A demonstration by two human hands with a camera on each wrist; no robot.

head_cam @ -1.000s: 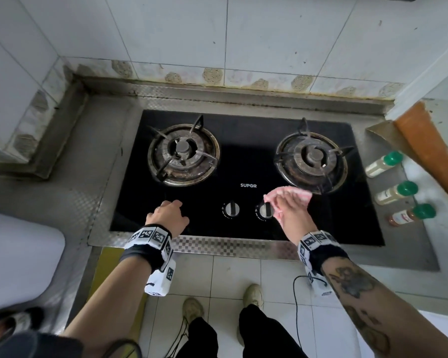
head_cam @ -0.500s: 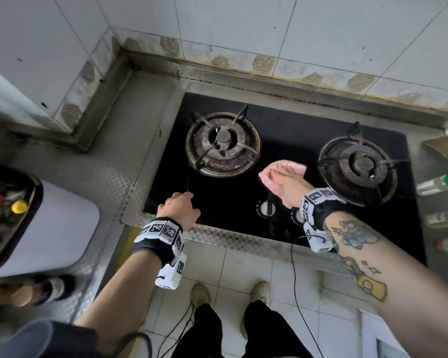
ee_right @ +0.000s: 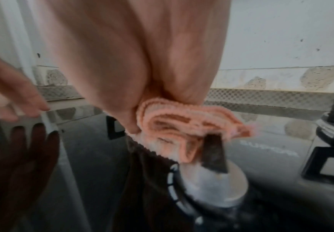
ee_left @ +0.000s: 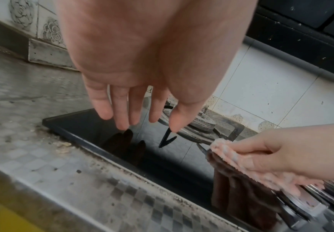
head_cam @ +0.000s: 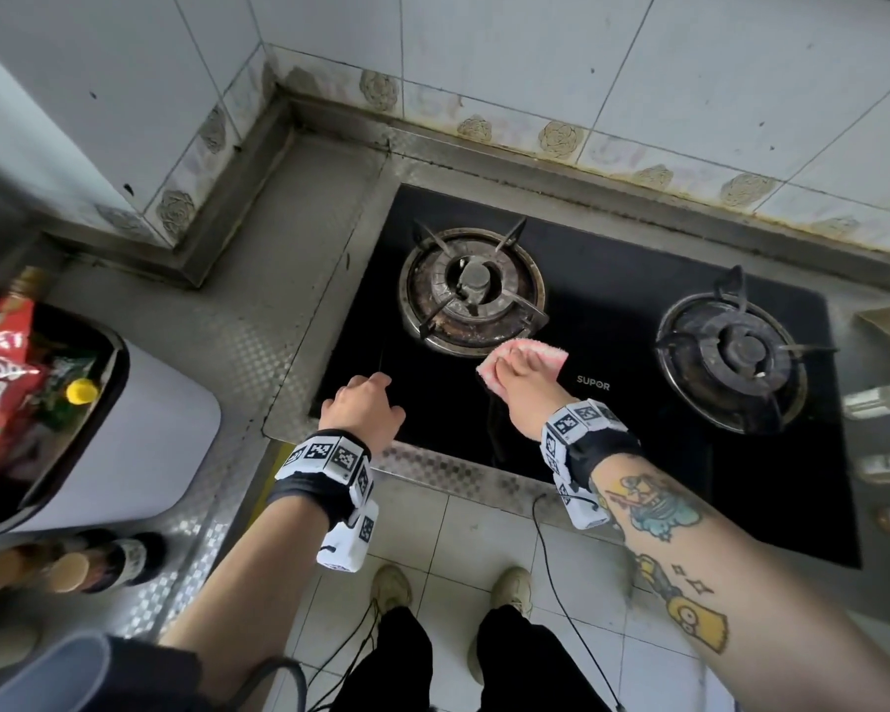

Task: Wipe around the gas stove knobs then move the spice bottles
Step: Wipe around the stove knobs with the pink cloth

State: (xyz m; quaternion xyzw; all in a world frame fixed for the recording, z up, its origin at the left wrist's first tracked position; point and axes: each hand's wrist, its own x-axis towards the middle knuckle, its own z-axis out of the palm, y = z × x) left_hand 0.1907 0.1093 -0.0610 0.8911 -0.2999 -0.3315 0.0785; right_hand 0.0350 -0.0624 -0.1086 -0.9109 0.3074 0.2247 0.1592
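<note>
Right hand (head_cam: 522,390) held folded pink cloth (head_cam: 527,354) flat on black stove glass (head_cam: 638,454), just behind knob (ee_right: 211,177) near front edge. Left hand (head_cam: 363,405) empty, fingers (ee_left: 122,116) loosely spread over front-left corner. Spice bottles (head_cam: 879,400) at right edge, untouched. Advice: circle knob base, steady pressure, avoid turning knob.

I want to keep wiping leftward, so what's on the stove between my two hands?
Nothing: bare black glass lies between the left hand and the right hand holding the pink cloth, per head and left wrist views.

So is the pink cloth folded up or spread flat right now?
Folded. The right-wrist view shows the pink cloth bunched in layered folds under the right hand, which presses it on the black stove glass.
</note>
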